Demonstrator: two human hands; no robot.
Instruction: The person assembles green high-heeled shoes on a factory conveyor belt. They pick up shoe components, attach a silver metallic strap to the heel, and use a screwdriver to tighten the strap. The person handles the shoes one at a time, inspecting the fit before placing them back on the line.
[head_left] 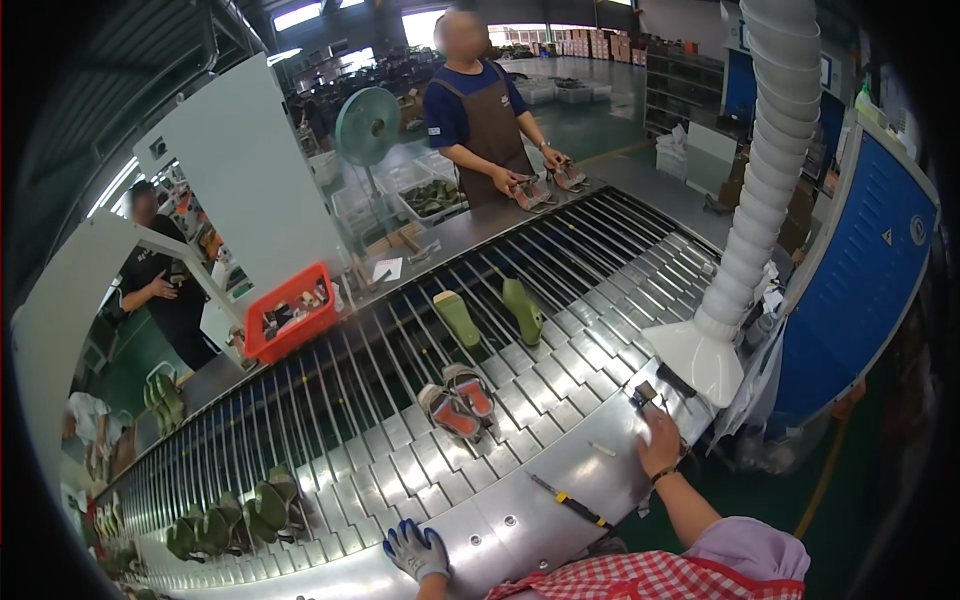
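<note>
My left hand [415,552], in a grey glove with blue fingertips, lies with fingers spread on the metal rim at the near side of a roller conveyor [560,400]. Bare and farther right, my right hand [658,442] has its fingers closed at a small dark object [643,396], whose kind is unclear. Between my hands, a yellow-and-black screwdriver-like tool [570,500] rests on the rim near a small pale stick [603,450]. A pair of sandals with orange insoles [456,405] sits on the conveyor. Beyond them are two green shoe lasts [522,312].
Several green shoes [270,505] stand on the conveyor at left. A red bin [290,312] sits on its far side. Across it, a co-worker in a brown apron [495,135] handles sandals [548,186]. A white duct [765,150] and a blue machine [850,270] stand at right.
</note>
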